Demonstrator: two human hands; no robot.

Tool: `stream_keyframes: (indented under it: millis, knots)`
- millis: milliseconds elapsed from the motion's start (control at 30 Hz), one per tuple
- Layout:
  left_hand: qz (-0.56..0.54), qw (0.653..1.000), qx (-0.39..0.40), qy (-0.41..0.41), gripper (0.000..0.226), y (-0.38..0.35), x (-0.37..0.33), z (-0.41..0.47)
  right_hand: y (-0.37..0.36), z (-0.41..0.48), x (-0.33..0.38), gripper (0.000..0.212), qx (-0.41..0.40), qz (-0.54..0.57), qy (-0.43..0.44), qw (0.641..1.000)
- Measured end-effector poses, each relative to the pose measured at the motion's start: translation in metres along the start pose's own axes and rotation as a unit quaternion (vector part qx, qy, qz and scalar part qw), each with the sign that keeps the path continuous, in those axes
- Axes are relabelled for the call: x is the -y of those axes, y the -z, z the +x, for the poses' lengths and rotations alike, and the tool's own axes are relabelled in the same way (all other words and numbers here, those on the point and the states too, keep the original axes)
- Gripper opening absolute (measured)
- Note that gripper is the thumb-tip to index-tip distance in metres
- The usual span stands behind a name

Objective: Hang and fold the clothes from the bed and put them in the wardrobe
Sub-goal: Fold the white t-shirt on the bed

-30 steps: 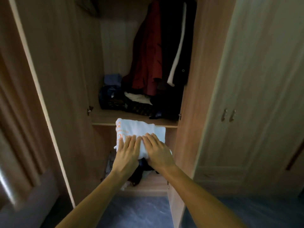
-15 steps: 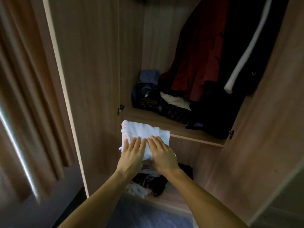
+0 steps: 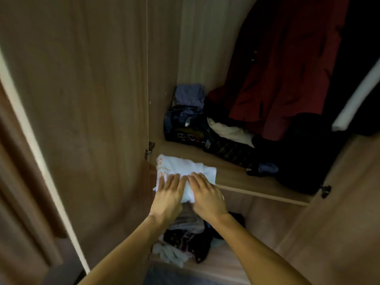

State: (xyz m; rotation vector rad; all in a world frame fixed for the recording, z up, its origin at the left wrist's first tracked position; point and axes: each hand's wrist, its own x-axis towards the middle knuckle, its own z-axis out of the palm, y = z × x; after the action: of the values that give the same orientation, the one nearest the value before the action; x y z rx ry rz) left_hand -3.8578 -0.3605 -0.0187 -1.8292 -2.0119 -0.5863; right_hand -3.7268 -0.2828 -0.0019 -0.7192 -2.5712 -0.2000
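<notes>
Holding the folded shirt [image 3: 181,171] flat between both palms, left hand [image 3: 167,196] and right hand [image 3: 206,195] carry it at the shelf [image 3: 236,177] front edge; better to slide it level, so folds stay.

Both bare forearms reach forward from the near edge, converging toward the middle. Left hand [image 3: 169,197] palm down, fingers together and extended forward, flat, thumb tucked under out of view. Right hand [image 3: 206,195] just beside it on the right, palm down too, fingers [image 3: 196,178] slightly curled and angled left, index fingers of the two hands nearly touching. Wrists roughly level, slightly bent. Both hands press flat on top, thumbs underneath, so grip is hard to tell.
</notes>
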Motion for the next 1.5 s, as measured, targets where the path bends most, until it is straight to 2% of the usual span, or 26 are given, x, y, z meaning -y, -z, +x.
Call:
stream_keyframes:
  millis: [233, 400, 467, 567, 667, 733, 800, 900, 1033, 1100, 1167, 1300, 1433, 1500]
  knots:
    - [0.002, 0.998, 0.062, -0.002, 0.092, -0.063, 0.042, 0.071, -0.064, 0.064, -0.053, 0.076, 0.014, 0.032, -0.012, 0.999]
    - [0.029, 0.996, 0.087, -0.001, 0.055, -0.109, 0.073, 0.14, -0.1, 0.124, -0.098, 0.069, 0.008, 0.088, -0.005, 0.996]
    - [0.049, 0.995, 0.084, 0.022, 0.05, -0.124, 0.086, 0.157, -0.121, 0.147, -0.109, 0.065, 0.011, 0.094, -0.008, 0.995]
    - [0.086, 0.986, 0.127, 0.067, 0.06, -0.155, 0.101, 0.159, -0.167, 0.164, -0.118, 0.076, 0.06, 0.105, -0.043, 0.992]
    - [0.072, 0.971, 0.19, 0.129, 0.096, -0.19, 0.107, 0.142, -0.211, 0.155, -0.116, 0.096, 0.132, 0.124, -0.071, 0.981]
    - [0.079, 0.97, 0.181, 0.144, 0.083, -0.2, 0.108, 0.136, -0.226, 0.146, -0.117, 0.088, 0.131, 0.148, -0.074, 0.978]
    - [0.099, 0.97, 0.17, 0.141, 0.07, -0.206, 0.111, 0.136, -0.231, 0.144, -0.123, 0.078, 0.121, 0.171, -0.076, 0.975]
    - [0.103, 0.968, 0.178, 0.146, 0.084, -0.212, 0.119, 0.147, -0.237, 0.153, -0.127, 0.07, 0.128, 0.185, -0.082, 0.971]
    - [0.12, 0.968, 0.174, 0.139, 0.073, -0.221, 0.13, 0.168, -0.246, 0.177, -0.127, 0.071, 0.162, 0.188, -0.104, 0.963]
    - [0.121, 0.97, 0.168, 0.129, 0.09, -0.231, 0.14, 0.175, -0.253, 0.186, -0.131, 0.066, 0.181, 0.183, -0.106, 0.96]
    - [0.126, 0.962, 0.192, 0.146, 0.096, -0.237, 0.145, 0.18, -0.258, 0.19, -0.137, 0.065, 0.186, 0.192, -0.109, 0.958]
    - [0.12, 0.954, 0.219, 0.169, 0.079, -0.221, 0.137, 0.194, -0.253, 0.196, -0.139, 0.065, 0.199, 0.173, -0.109, 0.958]
    - [0.086, 0.956, 0.221, 0.175, 0.08, -0.19, 0.122, 0.191, -0.23, 0.195, -0.13, 0.063, 0.197, 0.175, -0.132, 0.956]
    - [0.058, 0.962, 0.206, 0.168, 0.064, -0.181, 0.12, 0.18, -0.213, 0.19, -0.124, 0.061, 0.167, 0.187, -0.138, 0.958]
